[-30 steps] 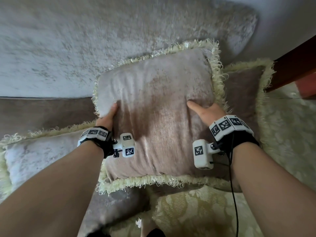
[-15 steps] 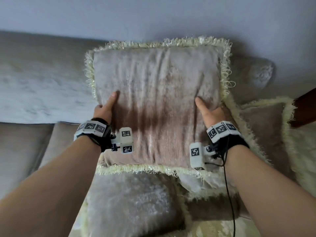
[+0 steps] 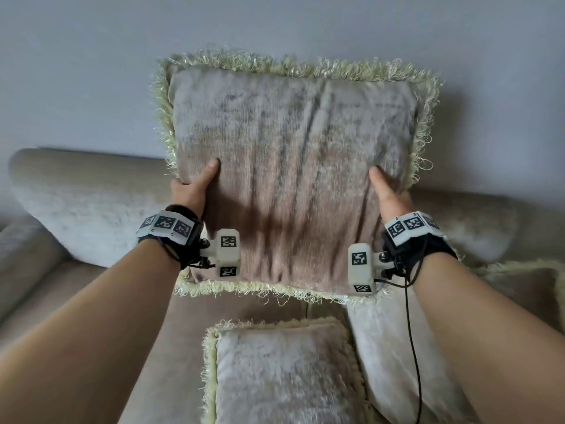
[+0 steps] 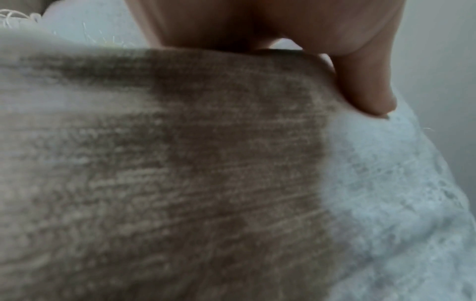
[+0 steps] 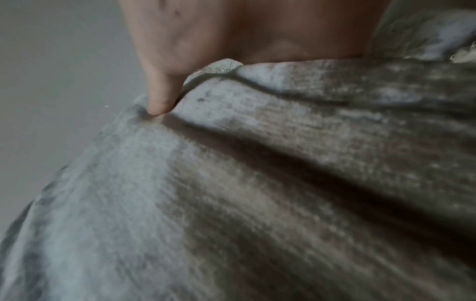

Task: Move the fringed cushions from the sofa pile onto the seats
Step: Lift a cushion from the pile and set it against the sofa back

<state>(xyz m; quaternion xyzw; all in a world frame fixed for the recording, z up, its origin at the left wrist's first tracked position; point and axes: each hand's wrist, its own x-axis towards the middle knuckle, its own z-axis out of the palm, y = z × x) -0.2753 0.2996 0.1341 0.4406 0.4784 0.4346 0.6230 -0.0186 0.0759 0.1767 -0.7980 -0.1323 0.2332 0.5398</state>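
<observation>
Fringed cushion [image 3: 293, 179] held upright above sofa [image 3: 88, 206], in front of wall. Second cushion [image 3: 284, 374] lies on seat below. Left hand [image 3: 192, 188] grips its left edge, right hand [image 3: 388, 194] its right edge, thumbs on front.

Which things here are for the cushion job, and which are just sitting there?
For the job:
- beige velvet cushion with cream fringe, held up by left hand and right hand
- second fringed cushion
- beige sofa seat

Just there:
- plain grey wall
</observation>
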